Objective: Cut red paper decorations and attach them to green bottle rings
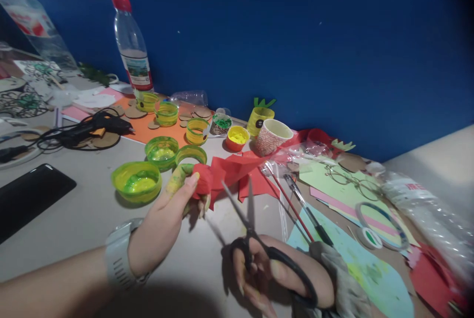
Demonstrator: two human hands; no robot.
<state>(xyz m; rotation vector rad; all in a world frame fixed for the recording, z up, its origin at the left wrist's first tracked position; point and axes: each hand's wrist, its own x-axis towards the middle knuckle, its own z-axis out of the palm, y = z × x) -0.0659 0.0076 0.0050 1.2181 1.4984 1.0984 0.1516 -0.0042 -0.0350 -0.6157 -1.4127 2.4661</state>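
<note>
Between the fingers of my left hand (174,209) is one end of crumpled red paper (237,166), which stretches away to the right past the patterned paper cup. Yellow-green paint stains these fingers. My right hand (259,268) has its fingers in the handles of black scissors (250,226). The scissor blades stand apart and point up, close to the red paper. Left of my left hand sits a green-yellow painted bowl (137,184), with painted rings and shallow cups behind it.
A black phone (35,194) and cables (89,128) lie at left. A capped bottle (131,46) stands behind. A patterned cup (272,136), a pen (309,209), glasses (355,183), a tape roll (383,224) and coloured paper (366,263) are at right.
</note>
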